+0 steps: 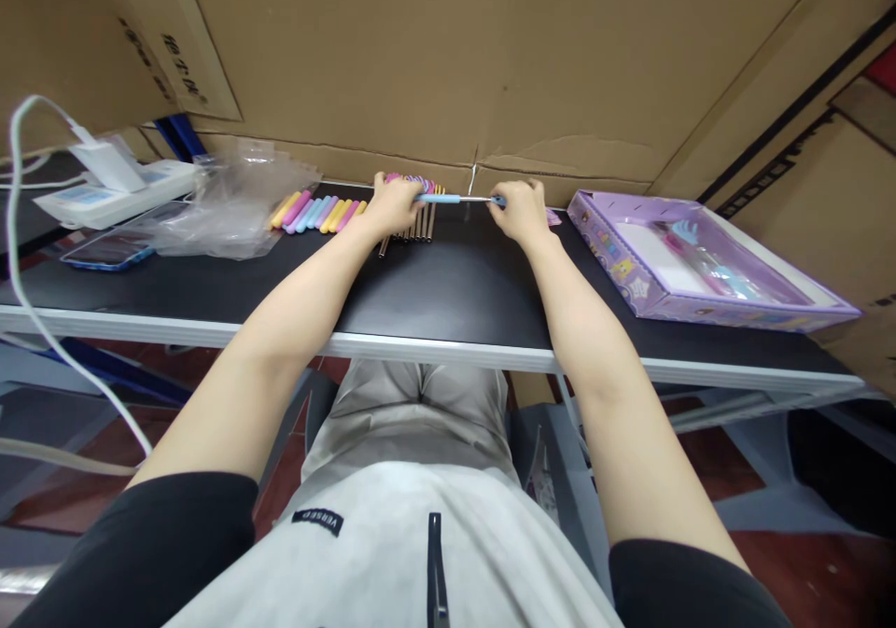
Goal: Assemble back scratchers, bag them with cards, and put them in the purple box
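Note:
A thin metal rod with a light-blue handle [441,199] stretches level between my two hands, above the far part of the black table. My left hand [396,203] is closed round the handle's left end. My right hand [522,208] pinches the rod's other end, where a small blue piece shows at the fingers. Under and beside my left hand lie several metal rods [424,227] with pink, purple and yellow ends, partly covered by the hand. A row of yellow, pink and blue handles [318,214] lies to its left. A small pink item [553,217] is partly hidden behind my right hand.
Clear plastic bags [224,203] lie at the left, next to a phone [108,250] and a white power strip [119,194] with a plugged-in charger. At the right stands an open purple box [630,278] holding a packaged item with a blue claw-shaped end. Cardboard walls [420,59] enclose the table.

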`<action>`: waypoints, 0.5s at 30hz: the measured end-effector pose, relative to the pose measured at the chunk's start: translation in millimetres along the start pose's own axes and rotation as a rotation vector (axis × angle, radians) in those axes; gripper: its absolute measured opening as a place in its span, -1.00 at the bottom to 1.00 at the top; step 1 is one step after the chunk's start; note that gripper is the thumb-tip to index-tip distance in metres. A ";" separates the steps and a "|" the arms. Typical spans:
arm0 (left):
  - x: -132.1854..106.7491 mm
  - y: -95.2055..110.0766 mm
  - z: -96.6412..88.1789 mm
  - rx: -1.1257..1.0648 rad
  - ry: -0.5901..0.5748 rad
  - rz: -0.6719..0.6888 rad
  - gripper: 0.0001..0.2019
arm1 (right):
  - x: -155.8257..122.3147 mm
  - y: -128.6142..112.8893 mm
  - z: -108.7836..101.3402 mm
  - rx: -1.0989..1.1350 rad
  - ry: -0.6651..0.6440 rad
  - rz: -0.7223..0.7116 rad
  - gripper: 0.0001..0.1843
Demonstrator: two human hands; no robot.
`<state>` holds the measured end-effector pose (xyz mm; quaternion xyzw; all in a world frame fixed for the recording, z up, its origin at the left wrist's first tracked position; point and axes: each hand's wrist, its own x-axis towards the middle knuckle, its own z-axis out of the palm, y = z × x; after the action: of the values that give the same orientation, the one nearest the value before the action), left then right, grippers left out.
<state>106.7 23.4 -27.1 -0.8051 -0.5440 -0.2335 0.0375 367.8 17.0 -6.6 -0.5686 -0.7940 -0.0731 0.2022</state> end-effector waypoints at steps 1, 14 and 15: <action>-0.1 1.4 0.0 0.000 0.004 0.006 -0.79 | 0.5 -0.6 1.3 -0.002 0.008 -0.007 -0.64; 1.4 12.0 2.7 -0.089 0.100 0.115 -0.78 | 8.6 -9.5 18.2 0.015 0.157 -0.130 -0.70; 1.4 13.1 2.6 -0.091 0.101 0.119 -0.78 | 8.4 -11.2 18.1 0.018 0.152 -0.128 -0.70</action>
<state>119.6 20.1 -26.3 -0.8240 -0.4815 -0.2956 0.0422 350.7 26.7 -18.3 -0.5079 -0.8116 -0.1217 0.2619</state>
